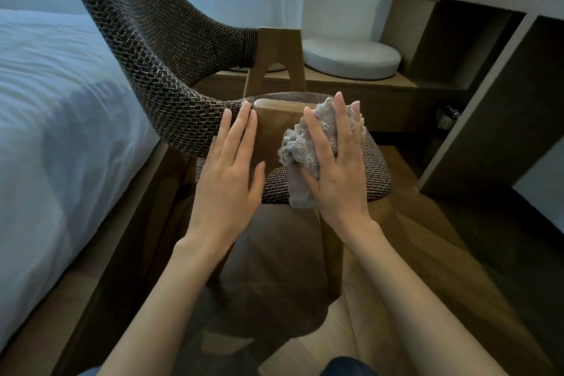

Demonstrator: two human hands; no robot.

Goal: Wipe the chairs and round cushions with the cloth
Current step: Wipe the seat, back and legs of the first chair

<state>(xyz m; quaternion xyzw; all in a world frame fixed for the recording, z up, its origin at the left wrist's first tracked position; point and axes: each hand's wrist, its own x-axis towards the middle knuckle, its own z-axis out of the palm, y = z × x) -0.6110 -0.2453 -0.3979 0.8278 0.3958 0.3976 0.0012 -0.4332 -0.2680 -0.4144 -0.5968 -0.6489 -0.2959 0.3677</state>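
A chair (146, 49) with dark woven fabric on its curved back and seat and a wooden frame fills the middle of the view. My left hand (230, 171) lies flat with straight fingers against the near wooden upright, fingertips touching the woven armrest end. My right hand (332, 168) presses a crumpled grey cloth (300, 146) against the right side of that same wooden upright, fingers straight over the cloth. A white round cushion (351, 58) sits on a low wooden platform behind the chair.
A bed with white bedding (52, 119) runs along the left, close to the chair. A grey-brown desk and shelf unit (476, 82) stands on the right with small items on top. Wooden floor (457, 268) lies below.
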